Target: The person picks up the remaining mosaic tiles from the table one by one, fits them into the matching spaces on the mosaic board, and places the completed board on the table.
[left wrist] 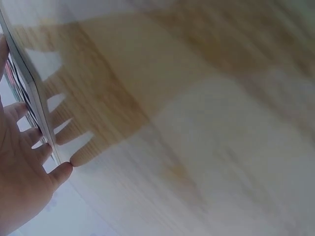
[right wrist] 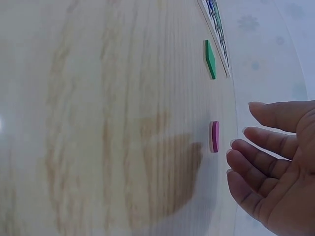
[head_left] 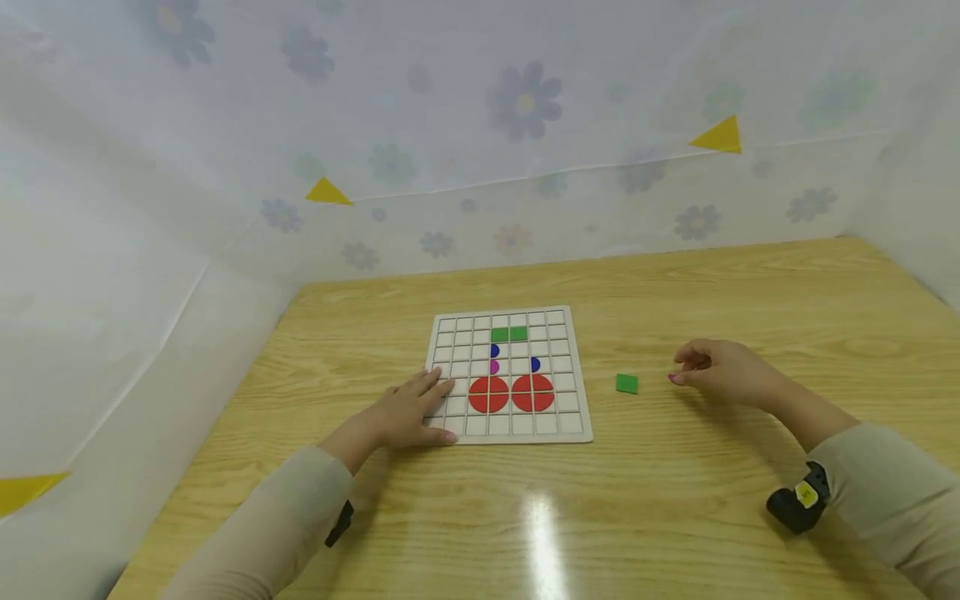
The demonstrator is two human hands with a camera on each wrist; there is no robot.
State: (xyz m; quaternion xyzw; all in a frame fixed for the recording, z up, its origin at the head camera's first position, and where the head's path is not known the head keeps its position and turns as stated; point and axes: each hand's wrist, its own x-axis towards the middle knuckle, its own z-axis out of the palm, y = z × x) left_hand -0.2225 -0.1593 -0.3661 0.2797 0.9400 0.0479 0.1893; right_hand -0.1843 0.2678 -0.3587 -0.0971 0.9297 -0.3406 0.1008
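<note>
My left hand [head_left: 411,410] rests on the left edge of a white grid board [head_left: 570,423], fingers spread over its rim and thumb at the near corner. On the board, red quarter pieces form two discs [head_left: 488,394]. Above them sit blue half-discs [head_left: 536,364], a magenta half-disc [head_left: 494,367] and two green squares [head_left: 509,333]. Right of the board my right hand [head_left: 723,372] hovers over a loose magenta piece [right wrist: 214,136], its fingers apart from the piece in the right wrist view. A loose green square [head_left: 627,383] lies between that hand and the board.
The wood-grain table [head_left: 450,517] carries the board near its middle. A white sheet with flower prints [head_left: 465,125] hangs behind it, bearing yellow triangles [head_left: 720,136]. A black wrist camera [head_left: 798,504] is strapped at the right sleeve.
</note>
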